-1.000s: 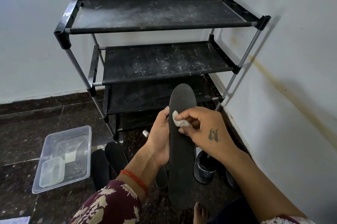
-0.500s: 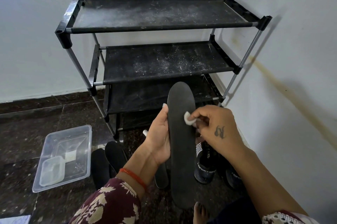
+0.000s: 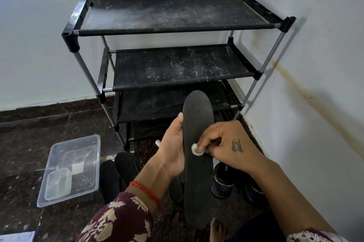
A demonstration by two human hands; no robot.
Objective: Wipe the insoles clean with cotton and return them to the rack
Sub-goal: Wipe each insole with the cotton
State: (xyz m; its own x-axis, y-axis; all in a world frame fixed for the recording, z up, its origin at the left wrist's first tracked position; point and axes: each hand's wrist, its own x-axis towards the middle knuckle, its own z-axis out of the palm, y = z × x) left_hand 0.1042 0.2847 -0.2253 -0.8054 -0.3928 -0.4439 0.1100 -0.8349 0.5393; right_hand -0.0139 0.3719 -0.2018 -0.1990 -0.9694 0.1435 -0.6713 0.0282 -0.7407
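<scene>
Dark speckled floor (image 3: 29,143) is running up to pale walls in a corner, and a black three-tier rack (image 3: 171,17) is standing at the far side, its shelves dusted with white specks. Near centre, the left hand (image 3: 173,153) is gripping a long black insole (image 3: 198,159) by its left edge, fingers wrapped behind it and thumb lying along the rim, holding it upright with the heel end down by a bare toe (image 3: 216,228). The right hand (image 3: 226,147) is pinching a small white wad of cotton (image 3: 196,149) between thumb and fingertips and pressing it against the middle of the insole's face.

Risks now, as I judge them. The insole is thin and looks flexible, and it is being held on one side only, so a hard push could be bending it away from the cotton or twisting it out of that grip. The cotton is tiny, so it could be slipping from the pinch or shedding fibres on the dark surface. Those dusty shelves are the bigger worry: a wiped insole laid there could be picking the specks straight up again.

More insoles (image 3: 118,174) are lying on the floor to the left, just beside a clear plastic tub (image 3: 57,149); dark shoes (image 3: 222,180) are sitting to the right.
</scene>
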